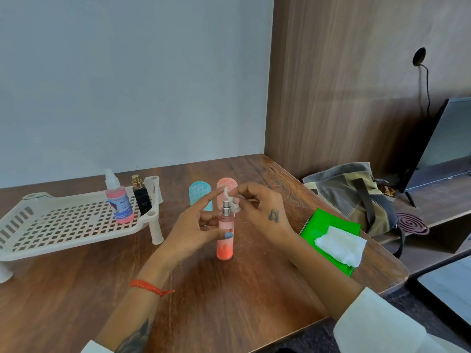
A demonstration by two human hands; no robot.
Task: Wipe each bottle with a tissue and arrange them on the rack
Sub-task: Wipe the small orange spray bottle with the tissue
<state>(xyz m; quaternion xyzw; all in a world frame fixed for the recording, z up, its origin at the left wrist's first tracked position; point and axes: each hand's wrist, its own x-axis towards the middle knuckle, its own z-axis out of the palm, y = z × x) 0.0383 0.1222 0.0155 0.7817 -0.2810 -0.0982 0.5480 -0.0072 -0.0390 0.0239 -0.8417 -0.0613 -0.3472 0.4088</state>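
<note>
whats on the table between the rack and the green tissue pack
In the head view, the coral spray bottle, upright, held by the left hand, right hand wiping its nozzle.

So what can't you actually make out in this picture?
- Head view: small print on the pink bottle on the rack is too small to read.
- The coral bottle has its label partly covered by the left hand.
- The tissue bit in the right hand is blurred.
- The rack's left end is cut off by the edge.
</note>
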